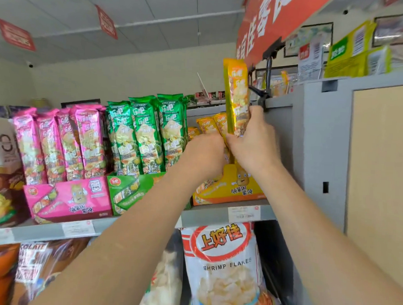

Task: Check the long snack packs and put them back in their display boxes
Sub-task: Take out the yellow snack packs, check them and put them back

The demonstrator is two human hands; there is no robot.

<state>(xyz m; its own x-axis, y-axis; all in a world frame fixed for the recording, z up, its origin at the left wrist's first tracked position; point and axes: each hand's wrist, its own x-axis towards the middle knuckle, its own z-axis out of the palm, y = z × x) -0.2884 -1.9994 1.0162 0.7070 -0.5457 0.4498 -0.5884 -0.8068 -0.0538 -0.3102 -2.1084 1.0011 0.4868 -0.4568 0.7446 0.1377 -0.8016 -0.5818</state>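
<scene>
Above the yellow display box (231, 187), the right hand (255, 144) grips an upright yellow snack pack (236, 93) while the left hand (205, 152) pinches its base with curled fingers. Lowered askew, it could crumple the neighbouring packs (209, 124).

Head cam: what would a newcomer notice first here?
The tall yellow snack pack stands out, held upright by the right hand with the left hand close against its lower end, above the yellow display box at centre right. Next, the rows of green packs and pink packs standing in their boxes to the left, and the white Shrimp Flakes bag on the shelf below.
</scene>
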